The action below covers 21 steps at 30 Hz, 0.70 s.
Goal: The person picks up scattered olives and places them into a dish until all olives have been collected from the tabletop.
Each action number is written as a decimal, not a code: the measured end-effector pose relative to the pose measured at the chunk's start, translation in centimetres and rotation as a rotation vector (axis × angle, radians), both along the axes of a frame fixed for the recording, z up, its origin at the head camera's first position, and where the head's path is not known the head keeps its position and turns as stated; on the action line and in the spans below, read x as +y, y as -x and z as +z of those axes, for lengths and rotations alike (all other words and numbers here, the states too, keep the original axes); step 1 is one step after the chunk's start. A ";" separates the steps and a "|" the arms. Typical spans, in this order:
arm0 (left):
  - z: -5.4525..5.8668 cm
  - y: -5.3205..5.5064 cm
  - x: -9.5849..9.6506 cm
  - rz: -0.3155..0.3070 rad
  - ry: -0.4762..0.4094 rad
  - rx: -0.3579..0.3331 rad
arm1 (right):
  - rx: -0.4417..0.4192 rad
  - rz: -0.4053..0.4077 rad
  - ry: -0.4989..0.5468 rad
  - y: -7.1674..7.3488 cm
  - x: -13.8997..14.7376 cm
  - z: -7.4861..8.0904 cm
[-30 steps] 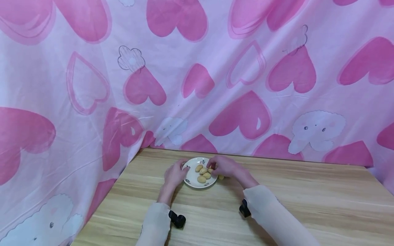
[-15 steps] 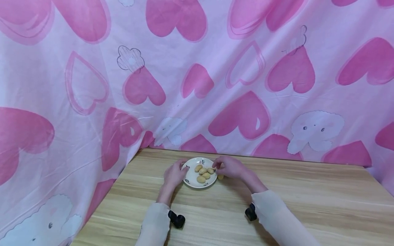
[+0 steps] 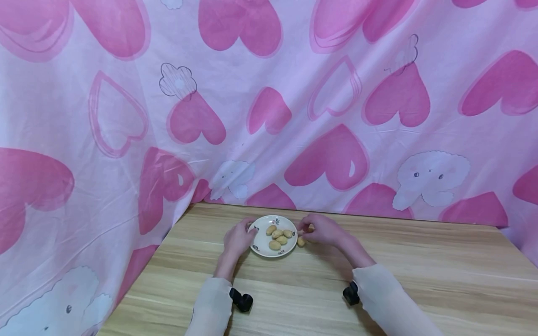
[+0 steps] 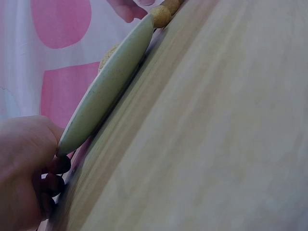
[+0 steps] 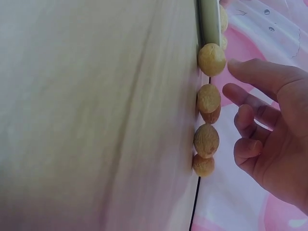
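Observation:
A white plate [image 3: 261, 243] with small dark prints holds several tan, oval nuts [image 3: 277, 234], possibly walnuts in the shell. My left hand [image 3: 237, 239] pinches the plate's left rim, thumb above and fingers below; in the left wrist view those fingers [image 4: 54, 185] are partly in shadow. Right of the plate, my right hand [image 3: 321, 229] hovers over more loose nuts [image 3: 301, 241], partly hiding them. The right wrist view shows them lying in a row on the table; my thumb and forefinger are apart and close to the nearest nut [image 5: 211, 59], with nothing held.
The wooden table [image 3: 290, 294] reaches back to a pink curtain [image 3: 269, 154] printed with hearts, which also hangs along the left side. Black wrist cameras stick out from both sleeves, the left camera [image 3: 241, 300] and the right camera [image 3: 350, 294].
My right hand has drawn back from the nuts on the plate and moved right, over the loose nuts beside it. My left hand and the plate stay where they were.

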<state>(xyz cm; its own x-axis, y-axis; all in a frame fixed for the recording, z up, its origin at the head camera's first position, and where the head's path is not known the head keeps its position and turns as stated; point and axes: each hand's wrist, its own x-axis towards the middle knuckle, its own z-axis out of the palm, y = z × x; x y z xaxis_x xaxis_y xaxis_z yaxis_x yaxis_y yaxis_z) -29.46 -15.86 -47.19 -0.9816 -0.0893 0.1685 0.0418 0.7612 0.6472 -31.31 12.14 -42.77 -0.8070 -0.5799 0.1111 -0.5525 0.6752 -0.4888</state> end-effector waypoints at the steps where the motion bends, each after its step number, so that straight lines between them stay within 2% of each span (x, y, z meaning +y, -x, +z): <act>1: 0.0 0.0 0.0 0.001 0.001 0.001 | 0.012 0.012 -0.005 0.0 0.1 0.0; 6: -0.1 0.1 0.0 0.004 0.002 -0.003 | 0.037 0.011 -0.029 -0.4 0.7 0.0; 21: 0.0 0.0 0.0 -0.001 0.003 0.003 | -0.019 -0.001 -0.044 -1.3 1.6 -0.3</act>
